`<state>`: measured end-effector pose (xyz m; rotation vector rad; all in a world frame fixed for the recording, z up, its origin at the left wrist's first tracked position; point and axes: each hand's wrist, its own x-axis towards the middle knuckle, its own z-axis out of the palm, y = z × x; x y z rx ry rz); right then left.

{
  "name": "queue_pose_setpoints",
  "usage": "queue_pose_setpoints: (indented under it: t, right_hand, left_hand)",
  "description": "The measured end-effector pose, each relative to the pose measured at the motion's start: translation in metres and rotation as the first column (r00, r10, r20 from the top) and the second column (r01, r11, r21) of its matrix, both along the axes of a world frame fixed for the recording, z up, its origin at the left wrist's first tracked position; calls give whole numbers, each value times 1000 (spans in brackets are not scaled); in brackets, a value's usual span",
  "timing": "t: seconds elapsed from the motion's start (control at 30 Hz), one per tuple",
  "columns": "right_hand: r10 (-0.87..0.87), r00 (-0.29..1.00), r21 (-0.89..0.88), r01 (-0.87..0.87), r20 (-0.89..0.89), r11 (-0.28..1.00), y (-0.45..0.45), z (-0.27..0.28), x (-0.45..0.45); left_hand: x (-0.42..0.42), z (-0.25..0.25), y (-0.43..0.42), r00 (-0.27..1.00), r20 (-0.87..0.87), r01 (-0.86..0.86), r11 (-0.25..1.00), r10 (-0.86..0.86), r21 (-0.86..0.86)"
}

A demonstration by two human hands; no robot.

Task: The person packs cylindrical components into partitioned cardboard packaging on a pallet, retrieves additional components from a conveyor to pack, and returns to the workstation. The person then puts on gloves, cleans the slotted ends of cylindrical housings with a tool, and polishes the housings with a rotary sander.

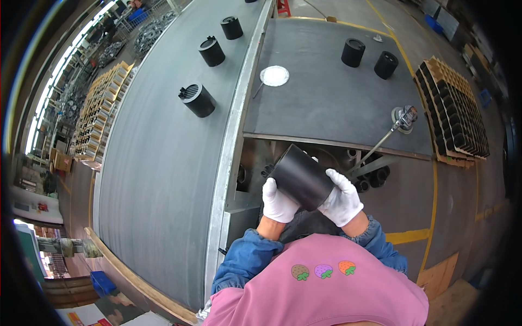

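A black cylinder point(304, 176) with a smooth side wall is held tilted between my two white-gloved hands, in front of my lap. My left hand point(278, 202) grips its lower left side, near a small black fitting point(267, 171) that sticks out at that end. Around the lower right end my right hand point(342, 199) is wrapped, thumb on top. Some fingers of both hands are hidden beneath the cylinder.
To the left runs a grey conveyor belt point(157, 179) carrying several black cylinders point(198, 100). A grey side table point(331, 103) bears two cylinders point(353, 52), a white round pad point(274, 76) and a metal-handled tool point(403, 118). Stacked trays point(454, 108) stand at right.
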<state>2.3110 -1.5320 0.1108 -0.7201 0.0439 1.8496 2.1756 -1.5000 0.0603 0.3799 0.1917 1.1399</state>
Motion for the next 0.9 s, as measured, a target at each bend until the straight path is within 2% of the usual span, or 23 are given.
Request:
queue_pose_setpoints:
  t: [0.07,0.1,0.13,0.17,0.2,0.23,0.27,0.3,0.37,0.4,0.43,0.47,0.5,0.53,0.57,0.6,0.67,0.73,0.77,0.8,0.83,0.87,0.9]
  right_hand:
    - [-34,999,-32,35,13,999,0,-3,5]
    - [113,919,119,-169,378,978,-3,-14,11]
    - [170,690,178,-403,704,898,-7,-22,14]
    - [-63,427,282,-473,902,835,-12,-25,3]
    - [-395,399,557,-493,828,668,-5,-42,-9]
    - [-498,102,428,-674,861,602,-6,-47,-4]
    - [-600,-186,237,-797,778,555,-4,-43,-1]
    - [-599,-188,238,-795,778,557,-4,-45,-5]
    - [-550,328,637,-469,768,612,-3,-50,-17]
    - [-549,328,637,-468,769,613,-2,-47,-12]
    - [-158,571,454,-424,806,783,0,-40,0]
    - [229,744,218,-450,627,866,3,-37,11]
    - [280,927,359,-358,252,862,9,-40,15]
    - [279,927,359,-357,251,862,11,-38,13]
    - [165,985,158,-170,40,973,14,-17,2]
    - [-5,990,-88,-7,-138,996,15,-4,-4]
    - [3,992,-77,-13,-128,997,12,-10,0]
    - [155,976,238,-189,154,953,6,-32,10]
    - [191,815,225,-363,547,904,3,-21,10]
    - [171,510,138,-512,843,848,-1,-10,8]
    - [-355,532,589,-372,769,717,-2,-34,-14]
    - [-644,127,531,-694,754,485,6,-41,-6]
    - [-639,6,427,-749,769,507,4,-44,-4]
  left_hand:
    - [-2,-1,1,1000,-16,6,999,-7,-39]
    - [-2,-2,1,999,-32,8,997,-11,-82]
    - [-3,-6,1,999,-32,11,997,-13,-81]
    - [-4,-11,0,993,-117,-48,989,32,-139]
    - [-5,-13,0,977,-202,-111,975,71,-191]
    - [-6,-13,0,977,-204,-115,969,70,-218]
    - [-6,-11,1,977,-205,-111,969,66,-219]
    - [-6,-7,2,989,-139,-68,984,45,-162]
    - [-6,-2,2,997,-75,-38,991,28,-126]
    - [-8,-3,2,997,-76,-37,991,28,-127]
    - [-10,-5,4,998,-50,25,997,-28,-72]
    - [-10,-5,5,996,-26,85,996,-86,-13]
    - [-4,-2,4,998,-48,-39,999,38,-16]
    - [-3,-1,3,998,-48,-38,999,38,-15]
    - [-3,0,3,997,-66,-34,999,33,-2]
    - [-3,0,2,996,-83,-29,1000,30,13]
    - [-4,-2,3,996,-87,-22,1000,21,-7]
    - [-5,-5,4,996,-92,-16,999,13,-29]
    - [-5,-8,4,992,-117,-47,997,41,-55]
    - [-5,-11,5,987,-143,-80,994,68,-80]
    - [-8,-15,4,983,-169,-101,982,74,-157]
    - [-9,-15,4,983,-169,-101,982,74,-159]
    - [-10,-14,5,990,-117,-99,986,83,-135]
